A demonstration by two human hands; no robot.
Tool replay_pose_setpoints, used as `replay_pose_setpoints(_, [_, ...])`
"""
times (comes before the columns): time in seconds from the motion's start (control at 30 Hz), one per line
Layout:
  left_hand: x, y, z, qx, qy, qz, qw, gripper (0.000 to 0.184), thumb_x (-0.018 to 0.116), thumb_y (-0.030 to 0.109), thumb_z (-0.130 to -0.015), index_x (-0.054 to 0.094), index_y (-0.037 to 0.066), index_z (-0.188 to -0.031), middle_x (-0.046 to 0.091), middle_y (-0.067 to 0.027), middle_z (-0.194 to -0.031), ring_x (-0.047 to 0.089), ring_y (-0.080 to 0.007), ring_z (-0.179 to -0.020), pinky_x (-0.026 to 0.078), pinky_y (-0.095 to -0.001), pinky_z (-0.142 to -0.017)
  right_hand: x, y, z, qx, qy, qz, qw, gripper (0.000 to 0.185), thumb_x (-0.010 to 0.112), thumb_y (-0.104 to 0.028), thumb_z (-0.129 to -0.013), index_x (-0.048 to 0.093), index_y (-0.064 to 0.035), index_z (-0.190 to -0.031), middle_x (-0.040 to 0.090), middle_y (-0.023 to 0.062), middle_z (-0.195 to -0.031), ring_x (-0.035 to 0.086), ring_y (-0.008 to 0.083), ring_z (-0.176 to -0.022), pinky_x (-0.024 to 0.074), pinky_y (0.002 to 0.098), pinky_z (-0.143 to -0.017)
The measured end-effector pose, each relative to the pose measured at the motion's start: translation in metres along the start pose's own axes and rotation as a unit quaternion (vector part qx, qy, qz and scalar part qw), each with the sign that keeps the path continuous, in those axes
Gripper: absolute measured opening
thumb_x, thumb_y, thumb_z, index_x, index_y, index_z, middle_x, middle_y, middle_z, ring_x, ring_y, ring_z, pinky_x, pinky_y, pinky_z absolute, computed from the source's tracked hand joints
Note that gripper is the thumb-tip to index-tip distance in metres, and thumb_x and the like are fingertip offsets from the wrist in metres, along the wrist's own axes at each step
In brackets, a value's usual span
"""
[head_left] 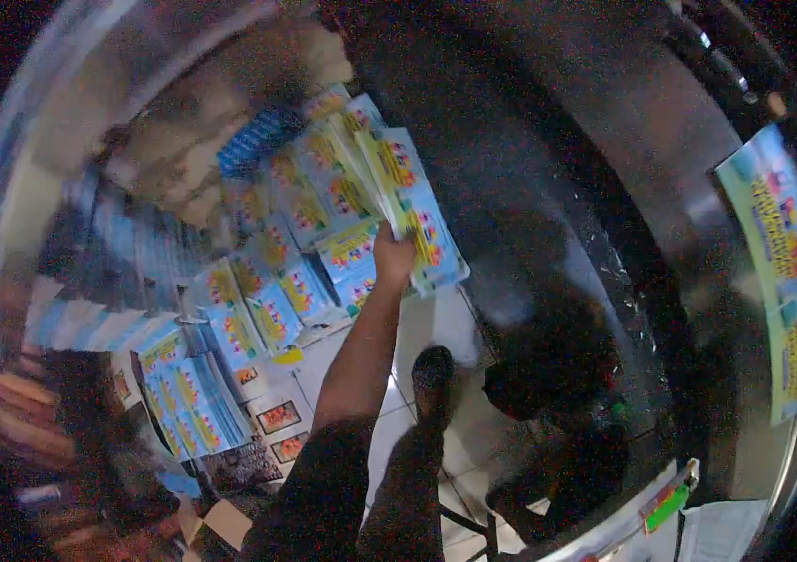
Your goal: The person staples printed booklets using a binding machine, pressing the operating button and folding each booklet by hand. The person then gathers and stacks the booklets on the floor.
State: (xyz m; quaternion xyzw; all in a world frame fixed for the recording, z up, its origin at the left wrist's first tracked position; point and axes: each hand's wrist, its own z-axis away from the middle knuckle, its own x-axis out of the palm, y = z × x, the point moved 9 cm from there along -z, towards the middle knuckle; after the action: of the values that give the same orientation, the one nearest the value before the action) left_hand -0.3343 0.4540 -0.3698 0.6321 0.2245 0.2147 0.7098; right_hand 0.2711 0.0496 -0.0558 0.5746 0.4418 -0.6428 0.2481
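Observation:
My left hand [395, 256] reaches out from a dark sleeve. Its fingers are closed on the near edge of some printed sheets [422, 220], yellow and light blue with colourful lettering. Around and beyond the hand lie more stacks of the same printed sheets [338, 183], spread in rows. Closer on the left, further stacks [272, 295] lie side by side. How many sheets my left hand grips is hidden. My right hand does not show.
A blue patterned packet [258, 140] lies behind the stacks. More sheets are piled at left [188, 393]. White floor tiles [324, 370] and a dark shoe [433, 367] are below. A large dark surface [520, 197] runs along the right, with another printed sheet [782, 272] beyond it.

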Motion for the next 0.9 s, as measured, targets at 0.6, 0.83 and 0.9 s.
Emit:
replay_pose_setpoints(0.6, [0.061, 0.299, 0.625, 0.026, -0.634, -0.008, 0.773, 0.064, 0.066, 0.022, -0.090, 0.036, 0.002, -0.143, 0.036, -0.0227, -0.146, 0.040, -0.0273, -0.133, 0.032, -0.0387, -0.110, -0.095, 0.019, 0.072, -0.032, -0.148, -0.495, 0.856, 0.066, 0.076, -0.010, -0.078, 0.043, 0.0005, -0.134, 0.053, 0.0127, -0.127, 0.055, 0.0247, -0.113, 0.0457, 0.0373, -0.095])
replay_pose_setpoints(0.83, [0.059, 0.321, 0.591, 0.200, -0.434, 0.014, 0.878, 0.118, 0.087, 0.024, -0.065, 0.011, 0.001, -0.151, 0.024, -0.0184, -0.154, 0.025, -0.0300, -0.143, 0.023, -0.0398, -0.116, -0.165, 0.039, 0.063, -0.211, -0.154, 0.043, 0.964, 0.026, 0.061, -0.009, -0.079, 0.065, -0.0077, -0.105, 0.067, 0.0148, -0.098, 0.065, 0.0368, -0.091, 0.0512, 0.0468, -0.079])
replay_pose_setpoints(0.9, [0.070, 0.324, 0.597, 0.207, -0.493, -0.077, 0.841, 0.118, 0.088, 0.018, -0.063, 0.011, 0.005, -0.153, 0.032, -0.0172, -0.151, 0.030, -0.0267, -0.141, 0.026, -0.0381, -0.115, -0.145, 0.040, 0.061, -0.276, -0.128, 0.007, 0.952, 0.032, 0.059, -0.003, -0.070, 0.066, -0.0081, -0.101, 0.067, 0.0133, -0.098, 0.063, 0.0356, -0.091, 0.0511, 0.0457, -0.077])
